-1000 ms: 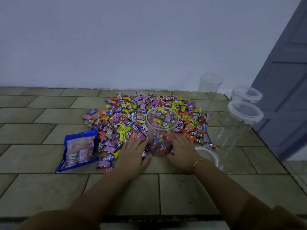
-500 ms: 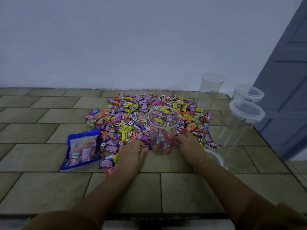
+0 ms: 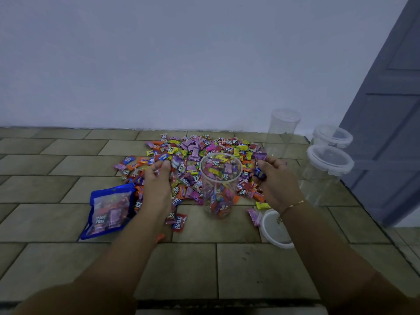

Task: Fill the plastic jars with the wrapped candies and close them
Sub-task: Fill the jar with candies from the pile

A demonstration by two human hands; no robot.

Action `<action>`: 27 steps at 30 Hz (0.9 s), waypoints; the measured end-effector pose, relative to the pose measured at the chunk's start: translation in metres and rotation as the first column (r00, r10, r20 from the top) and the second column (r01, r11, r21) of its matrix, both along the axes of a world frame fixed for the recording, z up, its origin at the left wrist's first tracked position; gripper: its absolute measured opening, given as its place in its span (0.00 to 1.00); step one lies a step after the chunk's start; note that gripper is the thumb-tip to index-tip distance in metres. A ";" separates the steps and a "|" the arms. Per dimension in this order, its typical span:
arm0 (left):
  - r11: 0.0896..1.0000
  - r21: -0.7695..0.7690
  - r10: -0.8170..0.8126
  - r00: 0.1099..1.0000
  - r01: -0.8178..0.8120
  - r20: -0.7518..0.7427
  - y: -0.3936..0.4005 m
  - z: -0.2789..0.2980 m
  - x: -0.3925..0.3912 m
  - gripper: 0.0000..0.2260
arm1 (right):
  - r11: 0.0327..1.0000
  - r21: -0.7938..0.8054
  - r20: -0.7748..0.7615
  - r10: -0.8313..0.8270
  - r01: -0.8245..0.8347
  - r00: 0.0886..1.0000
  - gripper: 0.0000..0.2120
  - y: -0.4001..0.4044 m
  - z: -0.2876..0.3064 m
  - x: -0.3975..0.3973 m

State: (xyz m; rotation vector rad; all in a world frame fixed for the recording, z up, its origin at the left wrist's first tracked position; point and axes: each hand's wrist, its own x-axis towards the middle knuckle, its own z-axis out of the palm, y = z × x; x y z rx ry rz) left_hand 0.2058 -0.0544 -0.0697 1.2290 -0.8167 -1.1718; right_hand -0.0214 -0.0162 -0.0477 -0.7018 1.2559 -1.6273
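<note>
While open jar [image 3: 220,185] stands part-filled, both hands grip candies [image 3: 193,153].

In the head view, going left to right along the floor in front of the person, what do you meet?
Blue candy bag → left hand gripping wrapped candies → open clear plastic jar partly filled with candies → right hand gripping candies → loose white round lid → lidded clear empty jar.

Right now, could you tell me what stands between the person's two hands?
In the head view, the open jar, partly filled with candies, stands between the left hand and right hand.
</note>
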 end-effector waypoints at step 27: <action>0.934 -0.127 -0.358 0.885 0.335 -0.297 -0.008 0.057 -0.050 0.04 | 0.976 -0.165 -0.119 -0.165 0.144 0.979 0.04 -0.010 0.035 0.053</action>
